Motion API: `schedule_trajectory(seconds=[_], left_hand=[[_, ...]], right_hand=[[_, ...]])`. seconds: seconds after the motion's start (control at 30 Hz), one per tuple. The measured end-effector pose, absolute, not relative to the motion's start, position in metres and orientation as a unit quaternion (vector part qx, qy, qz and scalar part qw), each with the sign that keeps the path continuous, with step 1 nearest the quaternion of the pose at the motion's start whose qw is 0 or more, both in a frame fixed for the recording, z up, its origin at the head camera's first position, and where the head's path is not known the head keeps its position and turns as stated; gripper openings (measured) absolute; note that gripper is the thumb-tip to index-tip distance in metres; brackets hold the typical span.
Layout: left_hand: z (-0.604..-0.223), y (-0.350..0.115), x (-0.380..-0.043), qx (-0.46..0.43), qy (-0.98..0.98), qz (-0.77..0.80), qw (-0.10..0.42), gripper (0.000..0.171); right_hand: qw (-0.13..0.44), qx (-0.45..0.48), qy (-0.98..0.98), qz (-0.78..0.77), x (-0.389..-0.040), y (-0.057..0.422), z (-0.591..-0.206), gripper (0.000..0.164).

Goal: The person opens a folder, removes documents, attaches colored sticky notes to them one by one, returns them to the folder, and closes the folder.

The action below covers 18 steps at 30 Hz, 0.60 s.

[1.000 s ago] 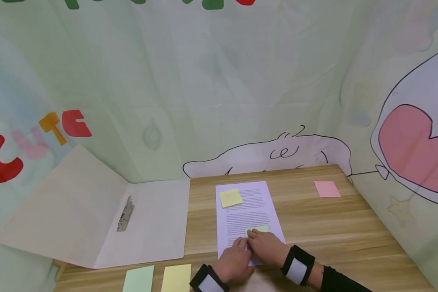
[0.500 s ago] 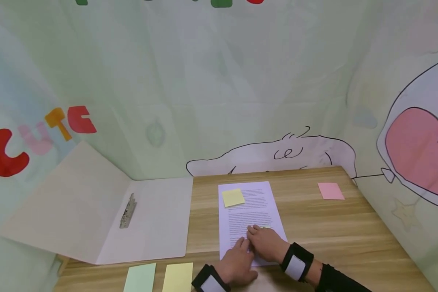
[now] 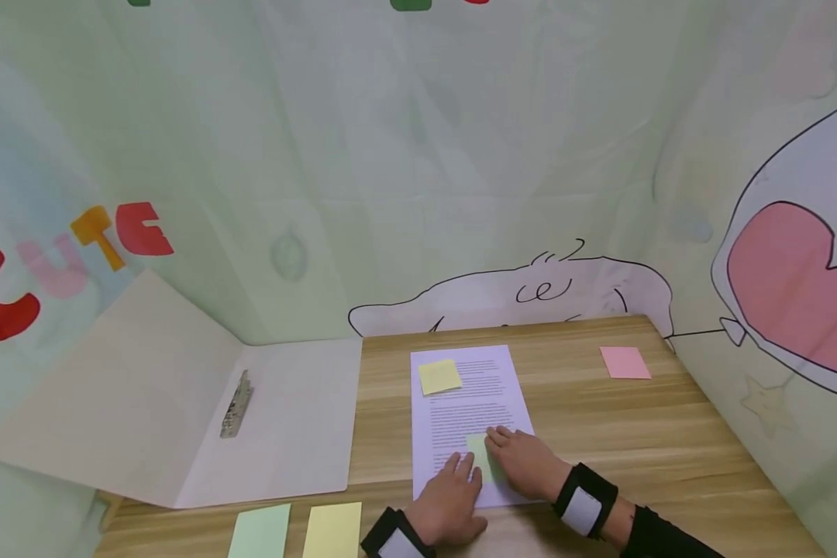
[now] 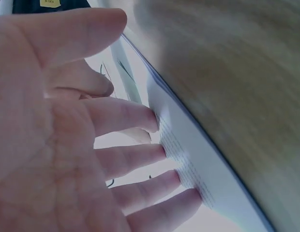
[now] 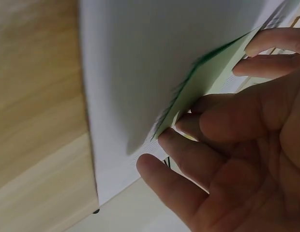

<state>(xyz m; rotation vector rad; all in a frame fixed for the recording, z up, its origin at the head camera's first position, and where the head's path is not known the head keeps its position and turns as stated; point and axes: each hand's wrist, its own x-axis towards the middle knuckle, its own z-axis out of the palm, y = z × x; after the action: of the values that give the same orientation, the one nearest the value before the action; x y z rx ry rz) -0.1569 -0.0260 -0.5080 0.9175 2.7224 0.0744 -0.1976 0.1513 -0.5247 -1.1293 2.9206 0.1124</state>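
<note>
A printed sheet of paper lies on the wooden table. A pale green sticky note lies on its lower part, between my two hands. My left hand rests at the sheet's near edge, fingers straight, with fingertips touching the paper by the note. My right hand reaches in from the right and partly covers the note; in the right wrist view its fingertips touch the green note, whose edge looks dark green. A yellow sticky note sits near the sheet's top left corner. Neither hand grips anything.
An open folder with a metal clip lies on the left, its cover tilted up. Green and yellow sticky notes lie at the near edge. A pink sticky note is at the back right. Printed fabric walls surround the table.
My right hand has slid right, uncovering more of the green sticky note. My left hand has stayed at nearly the same spot, its fingers spread a little more.
</note>
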Motion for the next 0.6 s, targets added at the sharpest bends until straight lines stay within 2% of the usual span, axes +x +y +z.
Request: schedule_trajectory(seconds=[0.2,0.47,0.6], left_hand=[[-0.507,-0.025,-0.157,0.314,0.940,0.023,0.130,0.066],[-0.507,-0.024,-0.160,0.308,0.937,0.032,0.161,0.066],[-0.507,-0.024,-0.160,0.309,0.938,0.027,0.155,0.065]], right_hand=[[0.014,-0.354,0.934,0.038,-0.198,0.162,-0.525,0.034],[0.027,-0.342,0.938,0.042,-0.192,0.174,-0.521,0.035],[0.034,-0.342,0.938,0.039,-0.189,0.180,-0.519,0.036]])
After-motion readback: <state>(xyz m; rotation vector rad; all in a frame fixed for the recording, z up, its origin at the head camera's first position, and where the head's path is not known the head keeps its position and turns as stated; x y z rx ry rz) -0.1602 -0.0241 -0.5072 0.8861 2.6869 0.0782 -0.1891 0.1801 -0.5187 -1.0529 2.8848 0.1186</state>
